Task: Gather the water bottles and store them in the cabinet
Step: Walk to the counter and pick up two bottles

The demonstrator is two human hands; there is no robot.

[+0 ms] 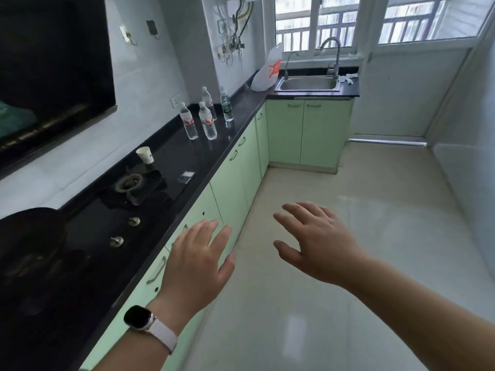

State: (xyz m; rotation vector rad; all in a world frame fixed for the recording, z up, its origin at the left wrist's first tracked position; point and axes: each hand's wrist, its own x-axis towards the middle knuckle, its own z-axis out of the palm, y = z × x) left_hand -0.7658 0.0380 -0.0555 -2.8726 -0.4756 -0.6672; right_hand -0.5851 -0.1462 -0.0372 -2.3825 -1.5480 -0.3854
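Several clear water bottles stand upright on the black countertop (pixel 171 156) ahead at the left: two red-labelled ones in front (pixel 188 121) (pixel 207 121), another red-labelled one (pixel 207 101) behind, and a green-labelled one (pixel 225 105) to the right. Light green cabinet doors (pixel 233 183) run below the counter, all closed. My left hand (pixel 197 266), with a watch on its wrist, hovers with spread fingers beside the cabinet fronts and holds nothing. My right hand (pixel 318 242) floats over the floor, fingers spread and empty. Both hands are far from the bottles.
A paper cup (pixel 145 155) and a gas hob (pixel 128 194) with two knobs lie on the near counter, a dark pan (pixel 29 236) at the left. A sink (pixel 309 84), tap and white plastic bag (pixel 269 70) sit at the far corner. Pale tiled floor (pixel 348 236) spreads to the right.
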